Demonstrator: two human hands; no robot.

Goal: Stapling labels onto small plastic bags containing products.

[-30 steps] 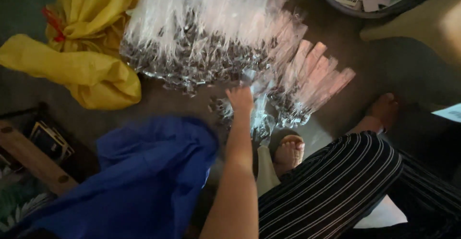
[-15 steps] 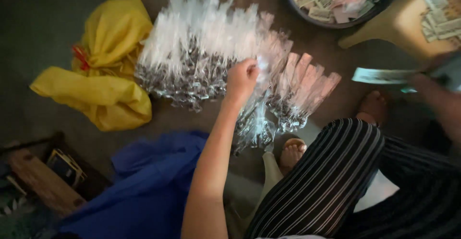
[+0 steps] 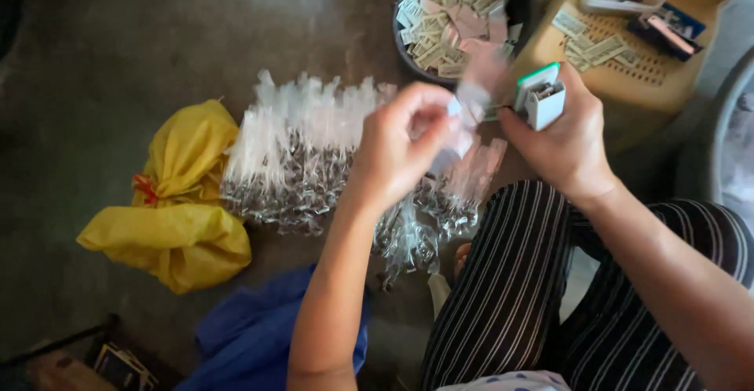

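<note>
My left hand [image 3: 400, 147] is raised at centre and pinches the top of a small clear plastic packet [image 3: 470, 112], which is blurred. My right hand [image 3: 561, 135] grips a white stapler with a green top [image 3: 539, 98], held right against the packet's edge. Below both hands, a pile of several clear packets with dark contents [image 3: 302, 163] lies spread on the floor. A dark round bowl [image 3: 408, 53] full of small paper slips sits just beyond my hands.
A yellow plastic bag [image 3: 184, 202] lies left of the pile, and a blue cloth [image 3: 251, 336] lies near my left arm. A tan stool top [image 3: 628, 84] at upper right carries paper slips and a small white tray. My striped trousers [image 3: 534, 297] fill the lower right.
My left hand has lifted off the packet pile with one packet and come up to meet my right hand, which has come into view with the stapler. The view has tilted toward the bowl and stool.
</note>
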